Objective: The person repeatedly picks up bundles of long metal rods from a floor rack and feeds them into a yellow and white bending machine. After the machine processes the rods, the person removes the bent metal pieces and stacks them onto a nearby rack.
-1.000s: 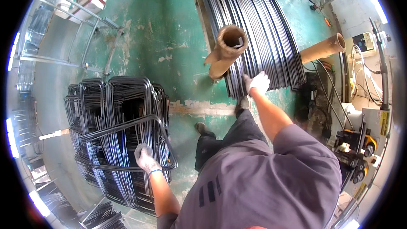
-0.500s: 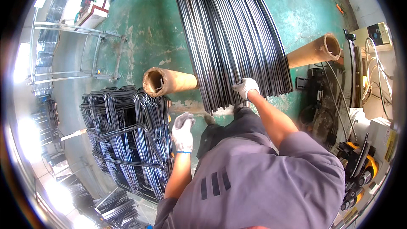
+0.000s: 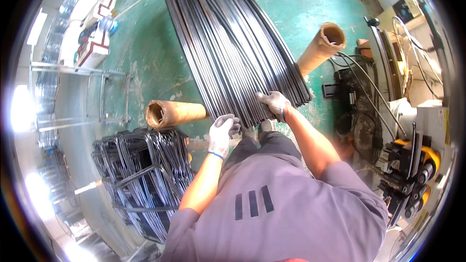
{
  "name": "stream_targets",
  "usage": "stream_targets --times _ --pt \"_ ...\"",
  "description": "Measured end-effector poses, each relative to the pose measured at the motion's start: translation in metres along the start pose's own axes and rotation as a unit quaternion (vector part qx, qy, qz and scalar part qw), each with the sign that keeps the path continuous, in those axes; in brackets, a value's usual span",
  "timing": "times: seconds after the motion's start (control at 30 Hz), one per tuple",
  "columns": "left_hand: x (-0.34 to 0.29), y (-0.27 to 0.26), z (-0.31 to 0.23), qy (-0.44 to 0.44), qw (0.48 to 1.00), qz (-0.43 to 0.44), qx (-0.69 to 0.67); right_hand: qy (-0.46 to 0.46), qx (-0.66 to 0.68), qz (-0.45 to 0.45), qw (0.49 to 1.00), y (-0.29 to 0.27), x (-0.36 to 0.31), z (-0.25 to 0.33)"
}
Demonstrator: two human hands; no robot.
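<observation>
A wide layer of long black metal rods (image 3: pixel 233 53) runs away from me, with its near ends in front of my legs. My right hand (image 3: pixel 275 103), in a white knit glove, is closed on rods near these ends, thumb on top and fingers partly hidden. At the near left corner of the layer is my gloved left hand (image 3: pixel 222 133). Its fingers are loosely bent toward the rod ends, with nothing visible in them; whether they touch the rods I cannot tell. A thick brown cardboard tube (image 3: pixel 179 114) sticks out left beneath the rods, and a brown tube end (image 3: pixel 320 48) shows at the right.
A stack of bent black metal frames (image 3: pixel 141 174) stands close on my left. Farther left is a metal rack (image 3: pixel 68 70), with boxes (image 3: pixel 94 51) beyond it. Machinery with hoses (image 3: pixel 357 97) lines the right side, near a black and yellow device (image 3: pixel 417 170).
My left hand has moved from above the frame stack up and right to the rod ends. The right hand remains at the rods. The whole view has shifted and turned.
</observation>
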State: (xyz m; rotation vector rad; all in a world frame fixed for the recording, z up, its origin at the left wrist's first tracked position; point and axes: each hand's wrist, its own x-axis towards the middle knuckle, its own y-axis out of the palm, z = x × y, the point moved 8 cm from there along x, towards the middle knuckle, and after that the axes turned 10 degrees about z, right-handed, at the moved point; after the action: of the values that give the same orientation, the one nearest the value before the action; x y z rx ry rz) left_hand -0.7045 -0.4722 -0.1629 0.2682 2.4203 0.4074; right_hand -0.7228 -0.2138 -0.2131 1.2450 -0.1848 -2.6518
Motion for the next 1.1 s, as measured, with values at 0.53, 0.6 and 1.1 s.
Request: stream_targets --times 0.53,0.6,1.1 --pt "0.184 0.131 0.008 -0.118 0.960 0.133 -0.216 0.346 -0.248 -0.404 0.810 0.077 -0.479 -0.357" --pt "0.162 0.141 0.034 -0.095 0.971 0.168 -0.143 0.308 -0.293 -0.524 0.738 0.085 -0.466 -0.345" --pt "-0.089 0.548 0.037 -0.088 0.857 0.503 -0.068 -0.335 0.710 -0.551 0.284 -0.080 -0.556 -0.629"
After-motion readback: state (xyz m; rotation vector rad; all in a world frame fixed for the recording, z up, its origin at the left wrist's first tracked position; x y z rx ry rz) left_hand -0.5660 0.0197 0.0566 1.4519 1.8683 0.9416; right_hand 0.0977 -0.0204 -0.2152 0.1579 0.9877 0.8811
